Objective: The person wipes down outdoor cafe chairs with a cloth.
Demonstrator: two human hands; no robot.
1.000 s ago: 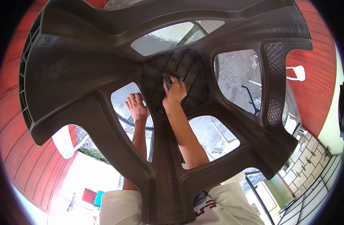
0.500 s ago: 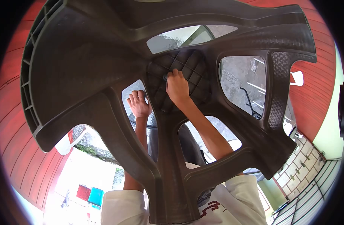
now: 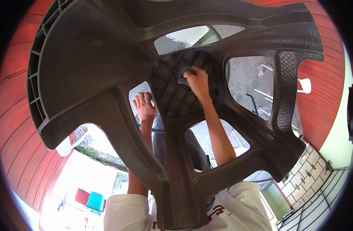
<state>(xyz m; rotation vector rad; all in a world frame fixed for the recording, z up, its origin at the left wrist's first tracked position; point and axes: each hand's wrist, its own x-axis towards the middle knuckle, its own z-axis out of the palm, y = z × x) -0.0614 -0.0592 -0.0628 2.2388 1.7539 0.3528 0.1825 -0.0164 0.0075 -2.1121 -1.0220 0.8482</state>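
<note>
A large dark brown plastic chair (image 3: 80,65), turned so that its ribbed panel (image 3: 167,90) faces me, spans most of the view. Through one of its openings shows my left hand (image 3: 145,108), its fingers curled against the frame beside it; the thumb side is partly hidden. On the ribbed panel, my right hand (image 3: 199,84) is closed on a bunched dark cloth (image 3: 183,78) pressed to the surface. My right forearm comes up through another opening of the chair.
Red slatted walls (image 3: 15,127) stand on both sides. A white chair (image 3: 305,86) is at the right. Behind lie a teal object (image 3: 95,201) at lower left and a grey metal gate (image 3: 318,200) at lower right. Grey floor (image 3: 242,81) shows through the openings.
My right hand has moved right across the ribbed panel, and more of the dark cloth now shows. The chair has shifted slightly right at its left side. My left hand keeps its place on the frame.
</note>
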